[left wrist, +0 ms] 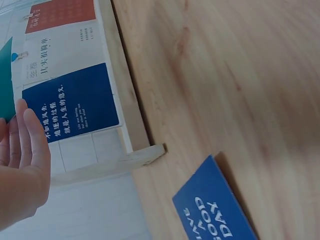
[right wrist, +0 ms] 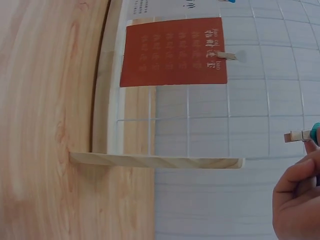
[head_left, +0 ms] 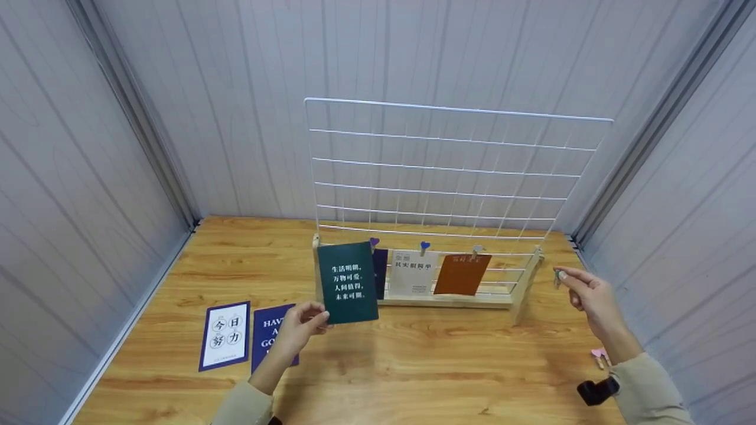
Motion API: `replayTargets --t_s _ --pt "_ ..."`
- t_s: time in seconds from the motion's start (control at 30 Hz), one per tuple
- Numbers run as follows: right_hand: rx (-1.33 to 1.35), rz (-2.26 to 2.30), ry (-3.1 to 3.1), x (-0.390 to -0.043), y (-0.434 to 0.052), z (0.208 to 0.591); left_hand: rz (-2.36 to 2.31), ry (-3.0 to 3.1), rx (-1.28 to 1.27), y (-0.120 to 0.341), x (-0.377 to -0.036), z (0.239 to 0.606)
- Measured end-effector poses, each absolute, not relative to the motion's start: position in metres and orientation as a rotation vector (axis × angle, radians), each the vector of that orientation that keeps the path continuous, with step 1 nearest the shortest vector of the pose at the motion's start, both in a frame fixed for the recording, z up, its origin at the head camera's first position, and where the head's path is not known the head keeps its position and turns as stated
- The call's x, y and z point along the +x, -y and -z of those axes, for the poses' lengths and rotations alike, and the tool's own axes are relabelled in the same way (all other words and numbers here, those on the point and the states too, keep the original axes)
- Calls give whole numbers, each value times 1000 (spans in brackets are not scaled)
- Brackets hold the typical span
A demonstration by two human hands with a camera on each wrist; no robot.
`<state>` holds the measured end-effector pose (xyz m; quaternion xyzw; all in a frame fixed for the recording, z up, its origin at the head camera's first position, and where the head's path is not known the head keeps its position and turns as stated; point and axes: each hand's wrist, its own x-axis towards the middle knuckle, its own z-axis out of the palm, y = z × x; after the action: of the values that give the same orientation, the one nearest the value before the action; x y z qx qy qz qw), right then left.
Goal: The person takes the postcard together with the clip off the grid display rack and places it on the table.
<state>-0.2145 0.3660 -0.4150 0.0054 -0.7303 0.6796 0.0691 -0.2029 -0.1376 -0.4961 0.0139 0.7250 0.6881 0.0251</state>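
Observation:
My left hand pinches a dark green card with white writing by its lower left corner, upright in front of the rack's left end. In my right hand, raised to the right of the rack, thumb and finger pinch a small wooden clothespin with a green top. The white wire grid rack stands in a wooden base. Clipped along its lower wires are a navy card, a white card and an orange-red card. In the head view the green card partly hides the navy one.
On the table's left lie a purple-bordered white card and a blue card with English lettering, partly behind the left forearm in the head view. Pink-topped clothespins lie beside the right forearm. Pale panel walls enclose the table.

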Motion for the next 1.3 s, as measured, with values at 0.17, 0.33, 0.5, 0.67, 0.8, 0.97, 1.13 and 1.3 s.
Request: replayTargets --t_s 0.17,0.33,0.5,0.67,0.8,0.97,1.13,1.3 --pt "-66 -2001 2234 -211 -370 427 -2112 -2228 37 145 -196 508" --pt "-138 -1994 2255 -209 -376 438 -2103 -2226 39 151 -189 520" --pt "-199 -1997 2291 -206 -381 449 -2083 -2220 52 158 -183 529" --pt "-296 -1958 2385 -201 -387 459 -2083 -2169 44 162 -180 536" --pt "-338 -1929 2421 -198 -394 468 -2062 -2136 45 164 -180 541" --pt "-399 -1939 2449 -194 -404 478 -2019 -2118 6 168 -179 549" --pt "-394 -1882 2483 -190 -414 493 -2031 -2104 21 170 -176 557" --pt "-438 -1725 2553 -191 -424 509 -2023 -2059 -18 172 -174 564"
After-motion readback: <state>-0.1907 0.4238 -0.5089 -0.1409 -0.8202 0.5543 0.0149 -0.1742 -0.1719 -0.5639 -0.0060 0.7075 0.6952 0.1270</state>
